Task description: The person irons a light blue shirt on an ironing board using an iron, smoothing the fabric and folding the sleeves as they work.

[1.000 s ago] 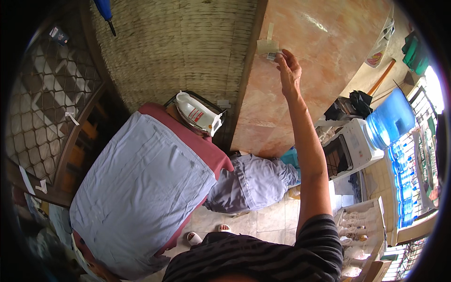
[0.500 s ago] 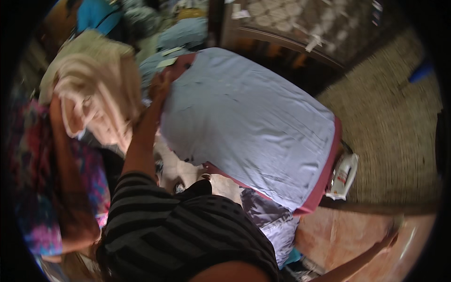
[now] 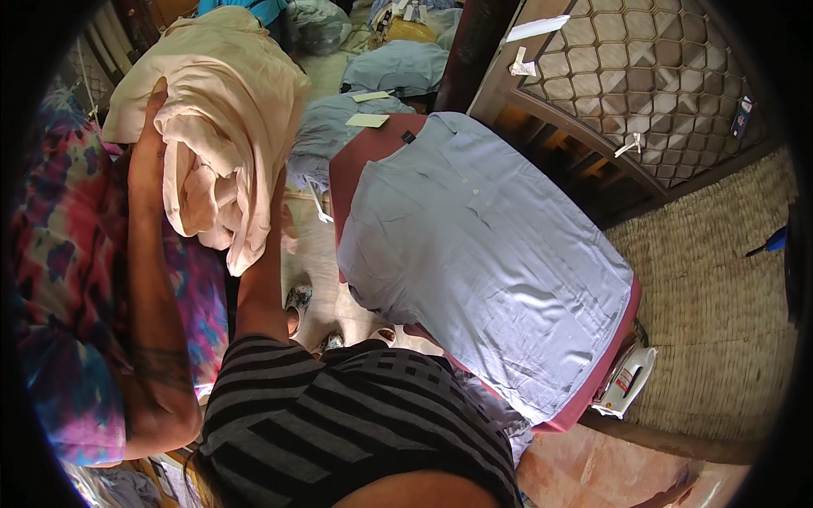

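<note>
My left forearm (image 3: pixel 264 292) reaches up beneath a bundled cream cloth (image 3: pixel 212 152), which hides my left hand, so its fingers and any hold do not show. Another person in tie-dye clothing has an arm (image 3: pixel 152 254) raised along the same cloth, the hand resting on its side. To the right, a light blue button-up shirt (image 3: pixel 487 254) lies spread flat over a maroon-covered ironing board (image 3: pixel 356 157). Low at the right edge, only a dim sliver of what looks like my right hand (image 3: pixel 673 493) shows against the pinkish surface; its fingers cannot be made out.
A white iron (image 3: pixel 627 381) stands at the board's right end. Folded blue clothes (image 3: pixel 396 68) with pale tags are piled beyond the board. A wooden gate with metal lattice (image 3: pixel 644 85) stands at the far right, beside a woven mat wall (image 3: pixel 711 296).
The view has shifted, so the board and shirt sit lower and farther right. My left hand has left the board's far-left corner and gone under the cream cloth. My right arm has mostly dropped out of view.
</note>
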{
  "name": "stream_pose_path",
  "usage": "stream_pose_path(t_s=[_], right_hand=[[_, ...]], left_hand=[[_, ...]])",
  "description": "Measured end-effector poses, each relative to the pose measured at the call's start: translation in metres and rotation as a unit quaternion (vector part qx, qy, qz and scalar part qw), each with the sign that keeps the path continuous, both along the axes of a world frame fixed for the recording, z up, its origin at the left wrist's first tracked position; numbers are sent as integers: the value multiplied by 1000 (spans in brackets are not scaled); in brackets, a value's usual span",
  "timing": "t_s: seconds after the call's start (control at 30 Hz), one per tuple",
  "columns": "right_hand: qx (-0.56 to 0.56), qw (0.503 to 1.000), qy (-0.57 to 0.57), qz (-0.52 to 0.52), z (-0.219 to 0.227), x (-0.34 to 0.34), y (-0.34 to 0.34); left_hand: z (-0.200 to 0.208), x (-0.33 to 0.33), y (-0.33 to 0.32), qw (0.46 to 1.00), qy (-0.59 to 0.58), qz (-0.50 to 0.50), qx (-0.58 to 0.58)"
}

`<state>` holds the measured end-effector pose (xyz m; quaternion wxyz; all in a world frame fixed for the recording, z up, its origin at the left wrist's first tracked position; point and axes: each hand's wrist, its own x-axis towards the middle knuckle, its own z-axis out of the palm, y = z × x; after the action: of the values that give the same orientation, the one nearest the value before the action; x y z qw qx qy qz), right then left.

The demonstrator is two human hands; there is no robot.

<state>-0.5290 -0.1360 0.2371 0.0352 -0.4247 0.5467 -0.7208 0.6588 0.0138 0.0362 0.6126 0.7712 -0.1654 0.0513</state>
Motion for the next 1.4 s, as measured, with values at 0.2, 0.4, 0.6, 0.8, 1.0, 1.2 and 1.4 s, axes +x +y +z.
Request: stream_pose_path(t_s=[0.2,0.4,0.6,0.8,1.0,1.2,1.4], right_hand=[[-41,990,59,-125,-7,-32,-6],[-27,997,59,-42,-9,-41,1],[-1,998,47,-42,-11,-40,2],[10,998,46,-45,-4,-26,-10],[26,997,50,-58,-1,-22,-20],[49,994,69,-76,7,-8,-19],[119,980,89,-135,12,56,26]], left_hand=[[160,-57,111,996,34,-85,-10],[236,-144,163,989,61,-132,12],[135,-148,103,982,104,-153,-25],[-11,-116,-13,984,108,-92,-107],[-75,-85,-60,982,44,-16,-182],[-63,-95,-88,986,20,-85,-139],[-21,-146,-124,976,-141,-160,49]])
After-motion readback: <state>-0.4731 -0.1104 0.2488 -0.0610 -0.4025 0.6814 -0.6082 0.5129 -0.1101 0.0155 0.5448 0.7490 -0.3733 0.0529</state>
